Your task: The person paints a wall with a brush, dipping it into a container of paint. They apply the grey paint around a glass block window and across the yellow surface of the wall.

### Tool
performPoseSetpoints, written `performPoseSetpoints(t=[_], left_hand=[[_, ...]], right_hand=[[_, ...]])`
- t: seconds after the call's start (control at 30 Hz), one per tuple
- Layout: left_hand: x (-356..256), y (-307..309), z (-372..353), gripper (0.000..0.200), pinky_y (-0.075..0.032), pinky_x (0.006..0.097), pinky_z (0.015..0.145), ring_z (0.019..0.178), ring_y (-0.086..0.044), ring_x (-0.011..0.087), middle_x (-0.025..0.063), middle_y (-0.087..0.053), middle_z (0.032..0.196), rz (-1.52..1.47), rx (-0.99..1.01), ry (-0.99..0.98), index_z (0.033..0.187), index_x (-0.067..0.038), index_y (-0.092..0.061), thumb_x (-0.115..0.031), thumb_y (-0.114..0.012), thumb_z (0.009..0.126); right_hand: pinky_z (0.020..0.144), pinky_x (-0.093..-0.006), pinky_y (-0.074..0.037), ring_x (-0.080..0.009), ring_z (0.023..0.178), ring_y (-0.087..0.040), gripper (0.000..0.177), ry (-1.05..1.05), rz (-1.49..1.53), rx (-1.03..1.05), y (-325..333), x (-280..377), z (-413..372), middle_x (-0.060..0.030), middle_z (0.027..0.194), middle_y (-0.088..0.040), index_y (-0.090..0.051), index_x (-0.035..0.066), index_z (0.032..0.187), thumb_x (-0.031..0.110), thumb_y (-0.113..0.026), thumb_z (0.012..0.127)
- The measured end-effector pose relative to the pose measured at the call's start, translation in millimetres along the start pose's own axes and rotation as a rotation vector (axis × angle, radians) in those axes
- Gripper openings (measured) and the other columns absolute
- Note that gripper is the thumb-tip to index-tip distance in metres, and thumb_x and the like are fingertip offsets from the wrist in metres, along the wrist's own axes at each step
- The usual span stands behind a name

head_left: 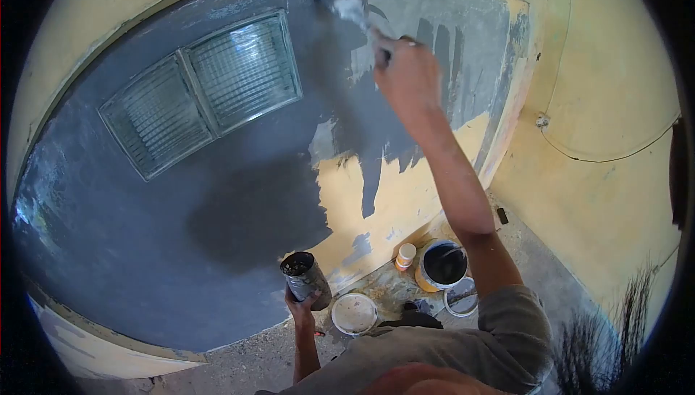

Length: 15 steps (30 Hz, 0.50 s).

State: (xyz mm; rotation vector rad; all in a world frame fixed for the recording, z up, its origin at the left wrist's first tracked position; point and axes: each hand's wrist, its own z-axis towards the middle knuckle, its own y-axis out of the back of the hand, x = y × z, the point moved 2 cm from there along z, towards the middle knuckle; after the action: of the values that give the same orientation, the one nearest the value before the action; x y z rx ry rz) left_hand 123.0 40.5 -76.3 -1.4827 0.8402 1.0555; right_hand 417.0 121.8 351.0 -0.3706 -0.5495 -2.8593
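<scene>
My right hand (409, 73) is raised at the upper middle, its fingers wrapped round the handle of a paintbrush (350, 8). The dark bristles lie against the wall (246, 185) near its upper edge, where grey paint covers most of the surface. Lower down, my left hand (304, 302) grips a paint-smeared can (313, 279) from the side. The can's open top faces up and its inside looks dark. A pale yellow patch (342, 185) with ragged edges shows between the can and my right forearm.
A glass-block window (239, 73) is set in the wall. On the floor stand a bucket (426, 279) of dark paint, a small white-capped bottle (405, 253), a round white lid (355, 314) and a ring-like lid (450, 308). A thin cable (595, 160) hangs along the yellow right wall.
</scene>
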Motion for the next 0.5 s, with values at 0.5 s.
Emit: performPoseSetpoints(t=[0.5], left_hand=[[17, 18, 11, 0.09, -0.041, 0.043, 0.094, 0.11, -0.051, 0.027, 0.0112, -0.051, 0.12, -0.04, -0.126, -0.046, 0.131, 0.0, -0.036, -0.005, -0.079, 0.052]], right_hand=[[0.069, -0.0436, -0.051, -0.0362, 0.077, -0.063, 0.025, -0.131, 0.049, 0.097, 15, -11, 1, -0.0179, 0.081, -0.066, -0.07, 0.015, 0.103, 0.014, -0.059, 0.08]])
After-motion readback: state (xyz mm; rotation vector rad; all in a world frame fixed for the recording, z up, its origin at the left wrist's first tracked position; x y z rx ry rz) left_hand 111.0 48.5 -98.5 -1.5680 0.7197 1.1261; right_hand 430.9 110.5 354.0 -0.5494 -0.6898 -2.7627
